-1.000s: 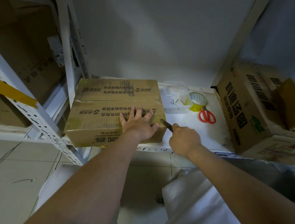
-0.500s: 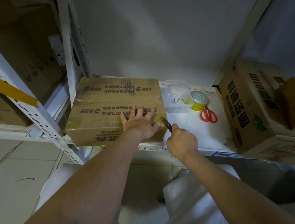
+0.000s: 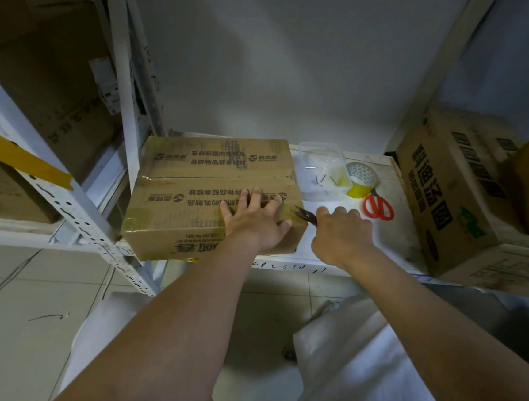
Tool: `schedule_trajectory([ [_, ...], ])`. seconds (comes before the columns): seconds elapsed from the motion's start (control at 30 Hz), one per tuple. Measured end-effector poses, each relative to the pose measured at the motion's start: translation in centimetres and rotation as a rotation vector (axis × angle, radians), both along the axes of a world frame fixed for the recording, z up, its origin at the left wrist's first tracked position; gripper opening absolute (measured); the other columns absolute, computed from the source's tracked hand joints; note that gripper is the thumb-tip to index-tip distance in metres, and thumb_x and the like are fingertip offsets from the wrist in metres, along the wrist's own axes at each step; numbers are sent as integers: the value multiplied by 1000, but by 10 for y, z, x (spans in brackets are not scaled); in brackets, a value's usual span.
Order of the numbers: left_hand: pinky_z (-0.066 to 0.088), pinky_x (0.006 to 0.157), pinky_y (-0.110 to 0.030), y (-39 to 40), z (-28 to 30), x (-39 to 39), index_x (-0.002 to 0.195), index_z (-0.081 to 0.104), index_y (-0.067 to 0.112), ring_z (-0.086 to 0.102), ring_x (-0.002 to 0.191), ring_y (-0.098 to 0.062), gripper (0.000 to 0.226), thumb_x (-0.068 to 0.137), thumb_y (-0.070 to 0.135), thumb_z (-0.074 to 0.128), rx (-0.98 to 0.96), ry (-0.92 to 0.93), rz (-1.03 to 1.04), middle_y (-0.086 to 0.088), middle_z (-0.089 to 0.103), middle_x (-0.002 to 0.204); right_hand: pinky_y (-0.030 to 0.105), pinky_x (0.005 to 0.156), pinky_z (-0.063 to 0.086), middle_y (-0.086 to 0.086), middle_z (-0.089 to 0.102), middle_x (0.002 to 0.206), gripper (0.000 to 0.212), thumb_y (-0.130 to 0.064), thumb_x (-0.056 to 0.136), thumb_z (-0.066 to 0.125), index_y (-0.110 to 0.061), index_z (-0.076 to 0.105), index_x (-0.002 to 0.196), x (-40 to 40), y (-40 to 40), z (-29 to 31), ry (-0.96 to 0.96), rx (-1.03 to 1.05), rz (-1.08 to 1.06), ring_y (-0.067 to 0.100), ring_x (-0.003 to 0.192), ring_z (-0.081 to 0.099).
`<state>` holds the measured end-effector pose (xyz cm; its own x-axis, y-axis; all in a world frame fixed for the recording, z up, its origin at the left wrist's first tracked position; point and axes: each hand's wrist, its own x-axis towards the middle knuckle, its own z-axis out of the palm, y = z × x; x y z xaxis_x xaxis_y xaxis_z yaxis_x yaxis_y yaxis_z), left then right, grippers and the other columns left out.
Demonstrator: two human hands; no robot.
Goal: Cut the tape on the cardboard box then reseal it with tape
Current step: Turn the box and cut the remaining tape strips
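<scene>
From my head camera, the cardboard box point(image 3: 212, 195) sits on the white shelf point(image 3: 349, 239), at its left end against the rack upright, with clear glossy tape running along the seam between its two top flaps and down its sides. My left hand point(image 3: 255, 220) lies flat on the near flap, fingers spread and straight, pressing the box steady. My right hand point(image 3: 340, 235) is curled tight around a small dark cutting tool point(image 3: 305, 216), its tip at the box's right edge; the blade is too small and dim for me to say whether it touches the tape. I judge I'm at the cutting step, just starting: next I need the tip in the seam and a steady draw along it. The corrugated board looks matte and scuffed. Behind, a yellow-cored tape roll point(image 3: 361, 180) leans by a clear plastic tub point(image 3: 319, 160), with orange-handled scissors point(image 3: 378, 207) just beside.
</scene>
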<state>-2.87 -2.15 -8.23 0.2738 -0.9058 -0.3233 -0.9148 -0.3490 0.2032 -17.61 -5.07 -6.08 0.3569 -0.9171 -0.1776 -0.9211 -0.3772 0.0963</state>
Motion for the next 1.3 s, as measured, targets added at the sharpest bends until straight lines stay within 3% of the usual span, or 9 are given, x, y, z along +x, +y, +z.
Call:
schedule_trajectory([
  [0.2,-7,113,-63,1,1,0,150,10,43,-15,147,-25,65,92,65,29,4,1,-1,4,-9,161,34,73,35,8,54,110,33,-23,88,45,-18,45,121,1,5,-8,88,-68,-1,27,105,50],
  [0.57,-7,114,-62,1,0,-1,150,8,43,-15,147,-26,65,92,64,29,8,-3,1,4,-10,161,28,61,38,4,60,93,20,-17,88,47,-15,54,106,-1,11,-15,-24,-244,78,23,85,59],
  [0.77,-6,113,-63,4,6,0,150,8,39,-17,147,-25,66,93,52,39,38,2,-14,3,-12,161,30,56,34,11,62,87,20,-21,84,56,-10,58,100,42,14,7,-289,-403,112,33,78,61],
  [0.97,-5,113,-64,2,7,2,149,12,41,-12,148,-26,65,92,61,34,13,28,-7,4,-4,160,31,66,39,12,65,99,29,-21,87,49,-12,52,115,44,-16,14,-451,-148,-37,34,91,62],
  [1.13,6,110,-68,-7,9,-2,138,34,37,22,137,-32,59,89,68,29,-74,-117,-27,-2,29,141,33,74,44,16,64,108,30,-17,88,45,-11,54,116,4,-53,-15,-518,35,-289,36,100,59],
  [1.3,15,105,-73,-30,10,-20,142,29,31,25,130,-40,66,88,69,25,-64,-177,24,-9,30,134,32,74,38,19,60,115,32,-17,89,43,-8,51,119,-8,-101,-27,-398,48,-377,37,107,57],
])
